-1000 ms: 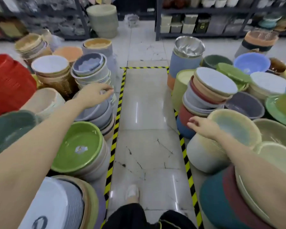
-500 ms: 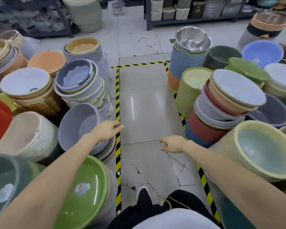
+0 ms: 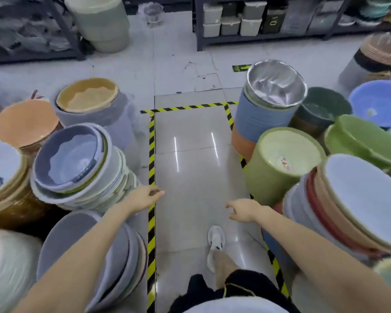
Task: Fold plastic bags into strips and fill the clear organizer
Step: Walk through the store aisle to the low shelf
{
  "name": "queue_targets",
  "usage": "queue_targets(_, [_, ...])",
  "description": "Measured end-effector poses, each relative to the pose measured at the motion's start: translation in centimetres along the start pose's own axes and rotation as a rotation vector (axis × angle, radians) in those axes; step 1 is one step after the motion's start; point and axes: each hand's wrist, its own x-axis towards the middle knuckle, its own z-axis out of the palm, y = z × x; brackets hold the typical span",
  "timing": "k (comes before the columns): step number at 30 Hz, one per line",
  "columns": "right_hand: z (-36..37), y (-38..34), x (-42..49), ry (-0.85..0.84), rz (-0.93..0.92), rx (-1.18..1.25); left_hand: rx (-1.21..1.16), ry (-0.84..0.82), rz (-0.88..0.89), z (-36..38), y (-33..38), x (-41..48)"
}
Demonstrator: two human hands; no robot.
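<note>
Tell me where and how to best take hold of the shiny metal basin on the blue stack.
Probably by the rim of the metal basin, on its near left side, coming from the aisle. It sits nested in the blue stack, so only the rim stands out; the dark green basin crowds its right.
</note>
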Motion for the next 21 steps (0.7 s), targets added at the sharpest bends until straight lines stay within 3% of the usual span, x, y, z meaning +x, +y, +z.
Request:
queue_targets(6, [-16.6, 5.9, 12.5, 0.001, -0.004, -0.051, -0.085, 0.068, -0.135, -10.8, 1.0, 12.9])
queue_targets(13, [-34.1, 6.8, 28.2, 0.018, -0.093, 0.001, -0.057, 0.073, -0.235, -22.1, -3.0, 27.6])
queue_targets(21, [-54.0, 9.5, 47.3, 0.082, -0.024, 0.065, -0.024, 0.071, -0.190, -38.6, -6.9, 52.2])
